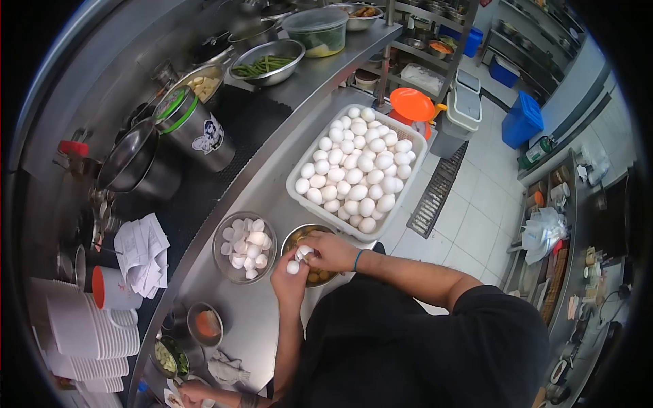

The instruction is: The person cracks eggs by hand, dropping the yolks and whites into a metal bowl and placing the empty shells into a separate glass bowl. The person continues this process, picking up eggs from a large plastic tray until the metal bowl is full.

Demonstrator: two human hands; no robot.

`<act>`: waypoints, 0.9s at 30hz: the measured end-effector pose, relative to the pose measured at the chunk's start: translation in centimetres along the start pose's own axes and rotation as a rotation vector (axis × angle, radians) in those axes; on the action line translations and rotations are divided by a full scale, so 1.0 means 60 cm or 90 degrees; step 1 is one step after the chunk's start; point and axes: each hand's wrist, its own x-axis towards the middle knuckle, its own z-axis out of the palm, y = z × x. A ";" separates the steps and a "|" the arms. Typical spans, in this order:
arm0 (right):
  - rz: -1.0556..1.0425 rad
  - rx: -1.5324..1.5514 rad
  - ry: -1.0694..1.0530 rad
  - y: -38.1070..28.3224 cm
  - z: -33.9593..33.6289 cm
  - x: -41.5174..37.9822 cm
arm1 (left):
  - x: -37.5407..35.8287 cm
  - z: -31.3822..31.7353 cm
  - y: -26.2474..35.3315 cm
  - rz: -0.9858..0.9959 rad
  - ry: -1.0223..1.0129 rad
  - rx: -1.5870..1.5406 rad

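Note:
My left hand [290, 284] and my right hand [331, 251] meet over a metal bowl [291, 236] holding several egg yolks [320, 275]. A white eggshell half [292, 267] is pinched in my left fingers. Another piece of shell [304, 252] sits in the fingers of my right hand, which partly hides the bowl. To the left, a clear bowl [220, 264] is heaped with empty eggshells [248, 243]. Beyond my hands stands a large white basket [294, 185] piled with whole white eggs [357, 163].
A co-worker's hand [195, 392] works at the lower left, near a cloth [228, 368] and a small bowl [205, 324]. A raised shelf [320, 64] carries a bowl of green beans [266, 64]. Stacked white containers [75, 326] stand at far left; an orange lid [412, 105] lies beyond the basket.

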 end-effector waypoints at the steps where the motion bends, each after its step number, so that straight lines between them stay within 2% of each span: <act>1: -0.013 -0.010 0.009 0.002 0.002 0.000 | -0.001 -0.001 -0.001 0.012 -0.003 0.018; 3: -0.043 -0.047 -0.007 0.015 0.003 0.002 | -0.002 -0.006 -0.001 0.038 -0.009 0.053; 6: -0.087 -0.114 -0.028 0.023 0.001 0.000 | -0.002 -0.016 0.003 0.128 -0.022 0.211; 9: -0.084 -0.201 -0.077 0.016 -0.005 0.003 | -0.001 -0.017 -0.001 0.163 -0.021 0.236; 16: -0.074 -0.233 -0.165 -0.014 0.015 0.092 | 0.033 -0.060 0.012 0.154 0.077 0.295; 19: -0.087 -0.028 -0.018 -0.059 0.029 0.154 | 0.074 -0.105 0.023 0.186 0.185 0.271; 22: -0.111 -0.040 0.009 -0.078 0.028 0.181 | 0.113 -0.151 0.036 0.242 0.278 0.295; 24: -0.076 -0.076 -0.002 -0.075 0.005 0.174 | 0.124 -0.177 0.021 0.276 0.323 0.315; 26: -0.090 -0.152 0.033 -0.042 -0.011 0.153 | 0.111 -0.183 0.021 0.120 0.287 0.178; 27: -0.047 -0.217 0.022 -0.025 -0.033 0.142 | 0.090 -0.181 0.049 0.030 0.259 0.123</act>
